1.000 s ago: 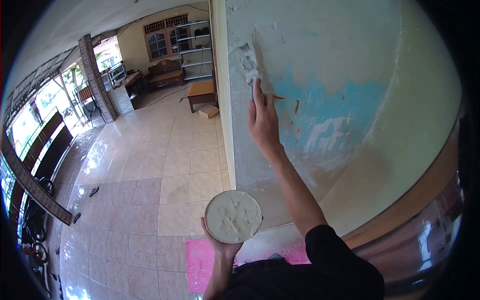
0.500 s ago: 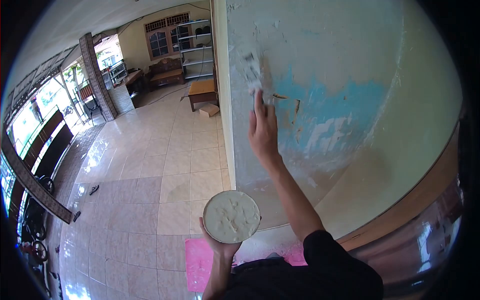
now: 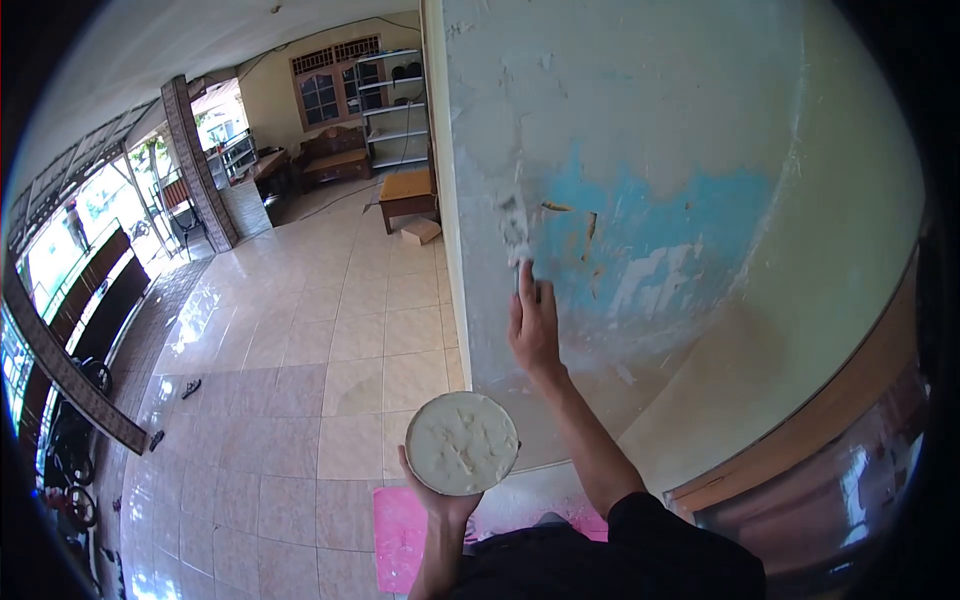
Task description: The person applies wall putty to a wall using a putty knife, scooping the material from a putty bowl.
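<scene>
My left hand point(image 3: 446, 503) supports a round tub of putty point(image 3: 462, 444) from below, its pale grey-white filling lumpy and scored on top. Held by the handle in my right hand point(image 3: 534, 325), a putty knife point(image 3: 515, 232) lies against the wall point(image 3: 650, 110), its blade smeared with white putty. The grey coating there breaks into a patch of bare blue paint point(image 3: 640, 220) to the right of the blade. Beside the blade, small brown gouges point(image 3: 592, 225) mark the blue area.
Under me lies a pink sheet point(image 3: 398, 535) with white smears. A wooden bench point(image 3: 408, 190) and a carton point(image 3: 421, 232) stand on the tiled floor point(image 3: 290, 370) beyond the wall's corner. A metal shelf point(image 3: 393, 110) is at the back; wooden furniture point(image 3: 740, 467) lies at lower right.
My right hand and the putty knife have moved down the wall, near its left edge. My left hand still holds the tub in nearly the same place.
</scene>
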Available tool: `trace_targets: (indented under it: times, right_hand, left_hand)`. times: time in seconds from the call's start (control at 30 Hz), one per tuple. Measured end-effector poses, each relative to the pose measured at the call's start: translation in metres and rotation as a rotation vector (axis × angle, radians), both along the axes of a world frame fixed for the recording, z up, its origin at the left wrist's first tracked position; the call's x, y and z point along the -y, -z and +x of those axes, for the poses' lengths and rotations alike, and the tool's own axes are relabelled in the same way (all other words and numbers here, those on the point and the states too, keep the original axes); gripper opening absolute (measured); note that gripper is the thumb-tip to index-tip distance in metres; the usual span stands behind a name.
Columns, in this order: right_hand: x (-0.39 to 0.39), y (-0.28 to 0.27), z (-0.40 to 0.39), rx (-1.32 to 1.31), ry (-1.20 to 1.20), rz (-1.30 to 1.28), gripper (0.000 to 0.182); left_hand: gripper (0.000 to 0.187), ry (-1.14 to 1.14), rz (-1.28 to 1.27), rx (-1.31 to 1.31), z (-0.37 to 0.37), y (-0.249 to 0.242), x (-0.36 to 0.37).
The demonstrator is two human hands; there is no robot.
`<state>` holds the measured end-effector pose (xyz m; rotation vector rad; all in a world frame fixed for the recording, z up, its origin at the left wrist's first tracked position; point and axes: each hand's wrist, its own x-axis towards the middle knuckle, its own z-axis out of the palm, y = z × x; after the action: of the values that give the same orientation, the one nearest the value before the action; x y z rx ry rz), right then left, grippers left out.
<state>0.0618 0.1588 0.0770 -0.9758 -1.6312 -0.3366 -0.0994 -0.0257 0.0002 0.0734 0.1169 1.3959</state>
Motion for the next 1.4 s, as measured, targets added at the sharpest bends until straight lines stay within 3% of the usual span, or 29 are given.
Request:
trace_targets:
  times: [0.17, 0.27, 0.4, 0.47, 0.5, 0.57, 0.6, 0.67, 0.7, 0.8, 0.83, 0.9, 0.93, 1.0, 1.03, 1.1, 1.4]
  right_hand:
    - [-0.003, -0.082, -0.006, -0.054, -0.022, 0.132, 0.063]
    - [-0.008, -0.066, -0.004, 0.010, 0.031, 0.207, 0.063]
    - [0.015, -0.017, 0.002, -0.114, -0.156, 0.087, 0.061]
    - [0.031, -0.002, 0.004, -0.399, -0.376, -0.064, 0.056]
    - [0.043, 0.001, 0.008, -0.399, -0.381, -0.068, 0.056]
    - [0.072, -0.004, 0.027, -0.828, -0.953, -0.606, 0.053]
    - [0.079, -0.003, 0.035, -0.833, -0.946, -0.614, 0.053]
    - [0.096, -0.003, 0.051, -0.989, -1.318, -0.807, 0.051]
    - [0.109, -0.013, 0.059, -0.948, -1.286, -0.896, 0.054]
    - [0.143, -0.022, 0.073, -0.908, -1.086, -0.934, 0.051]
    - [0.155, -0.022, 0.076, -0.918, -1.073, -0.948, 0.051]
    - [0.177, -0.022, 0.082, -0.481, -0.666, -0.864, 0.048]
    - [0.190, -0.025, 0.079, -0.482, -0.659, -0.885, 0.048]
    - [0.215, -0.033, 0.069, -0.248, -0.433, -0.705, 0.047]
    - [0.223, -0.033, 0.065, -0.250, -0.425, -0.719, 0.047]
    - [0.235, -0.035, 0.059, -0.005, -0.267, -0.532, 0.048]
    - [0.275, -0.030, 0.074, 0.151, -0.086, -0.456, 0.045]
  left_hand:
    - [0.083, 0.027, 0.027, 0.006, 0.001, -0.006, 0.003]
    - [0.084, 0.028, -0.017, 0.158, 0.003, -0.007, 0.004]
    - [0.084, 0.013, -0.006, 0.031, 0.006, -0.007, 0.006]
    - [0.084, 0.003, -0.003, 0.027, 0.006, -0.007, 0.007]
    - [0.084, -0.003, -0.006, 0.028, 0.007, -0.007, 0.006]
    - [0.084, -0.037, -0.015, 0.012, 0.008, -0.010, 0.007]
    - [0.084, -0.034, -0.026, 0.014, 0.009, -0.014, 0.007]
    - [0.084, -0.042, -0.015, 0.064, 0.011, -0.027, 0.006]
    - [0.079, -0.021, -0.031, 0.231, 0.011, -0.034, 0.007]
    - [0.080, 0.012, 0.048, 0.301, 0.015, -0.054, 0.009]
    - [0.081, -0.019, 0.019, 0.209, 0.016, -0.053, 0.008]
    - [0.081, -0.013, 0.028, 0.196, 0.020, -0.063, 0.007]
    - [0.082, -0.008, 0.053, 0.178, 0.021, -0.067, 0.008]
    - [0.080, 0.025, 0.003, 0.114, 0.019, -0.077, 0.012]
    - [0.080, 0.047, -0.025, 0.136, 0.018, -0.083, 0.015]
    - [0.079, 0.093, -0.066, 0.166, 0.020, -0.090, 0.016]
    - [0.077, 0.174, -0.100, 0.125, 0.029, -0.112, 0.026]
